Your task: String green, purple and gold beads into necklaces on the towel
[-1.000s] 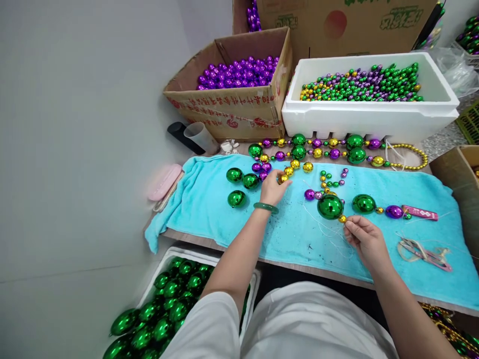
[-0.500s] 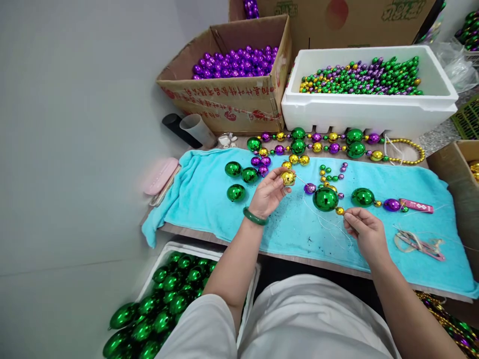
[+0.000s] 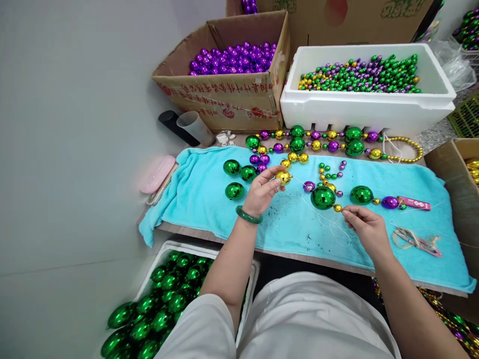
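Observation:
Between the thumb and fingers of my left hand [image 3: 261,193] is a shiny gold bead [image 3: 283,177], with a thin needle or string running from it toward a purple bead [image 3: 309,186]. A large green bead [image 3: 323,198] hangs on the same strand, just over the towel. My right hand [image 3: 364,224] pinches the strand beside a small gold bead [image 3: 338,208]. Loose white thread [image 3: 329,225] loops below on the blue towel [image 3: 209,209]. Right of the strand lie another green bead [image 3: 361,195] and a purple bead [image 3: 389,202].
Loose green beads [image 3: 234,191] lie left of my hands. Behind stretches a finished-looking bead string [image 3: 333,146]. A cardboard box [image 3: 224,102] of purple beads and a white foam box [image 3: 366,107] of small beads stand at the back. Scissors [image 3: 419,242] rest at right.
My left hand has drawn slightly left with the gold bead, widening the gap to the purple bead. My right hand keeps its pinch. The whole view has shifted a little.

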The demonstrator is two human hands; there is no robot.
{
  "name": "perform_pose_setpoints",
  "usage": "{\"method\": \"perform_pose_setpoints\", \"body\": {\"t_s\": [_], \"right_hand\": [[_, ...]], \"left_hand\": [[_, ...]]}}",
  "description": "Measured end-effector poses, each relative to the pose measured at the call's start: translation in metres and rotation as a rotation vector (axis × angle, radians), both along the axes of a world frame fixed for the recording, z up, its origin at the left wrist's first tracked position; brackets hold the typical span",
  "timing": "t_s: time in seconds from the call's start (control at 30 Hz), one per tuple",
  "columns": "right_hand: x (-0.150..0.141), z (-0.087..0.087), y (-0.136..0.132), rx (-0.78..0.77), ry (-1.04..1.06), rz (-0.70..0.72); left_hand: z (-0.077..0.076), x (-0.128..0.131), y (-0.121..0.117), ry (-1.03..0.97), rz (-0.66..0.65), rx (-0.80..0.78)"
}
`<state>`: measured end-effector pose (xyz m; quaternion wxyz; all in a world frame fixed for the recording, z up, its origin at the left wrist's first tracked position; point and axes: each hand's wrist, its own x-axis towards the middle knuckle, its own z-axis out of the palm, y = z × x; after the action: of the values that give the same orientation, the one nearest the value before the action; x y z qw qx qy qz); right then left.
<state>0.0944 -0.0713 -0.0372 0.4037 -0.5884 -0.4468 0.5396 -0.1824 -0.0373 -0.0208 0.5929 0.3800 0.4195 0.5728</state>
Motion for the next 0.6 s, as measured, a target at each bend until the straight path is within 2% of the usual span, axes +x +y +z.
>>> {"method": "perform_pose_setpoints", "body": {"t_s": [0.2, 0.33, 0.43, 0.6], "right_hand": [[0.005, -0.009, 0.001, 0.025, -0.085, 0.041], [0.001, -0.009, 0.0, 0.027, -0.085, 0.062], [-0.005, -0.006, 0.001, -0.028, -0.058, 0.077], [-0.008, -0.006, 0.0, -0.127, 0.075, 0.114]], "left_hand": [[0.002, -0.008, 0.0, 0.022, -0.049, 0.036], [0.003, -0.003, -0.002, 0.065, -0.07, 0.029], [0.002, 0.005, -0.005, 0.077, -0.089, 0.008], [-0.003, 0.012, -0.01, 0.004, -0.046, -0.029]]}}
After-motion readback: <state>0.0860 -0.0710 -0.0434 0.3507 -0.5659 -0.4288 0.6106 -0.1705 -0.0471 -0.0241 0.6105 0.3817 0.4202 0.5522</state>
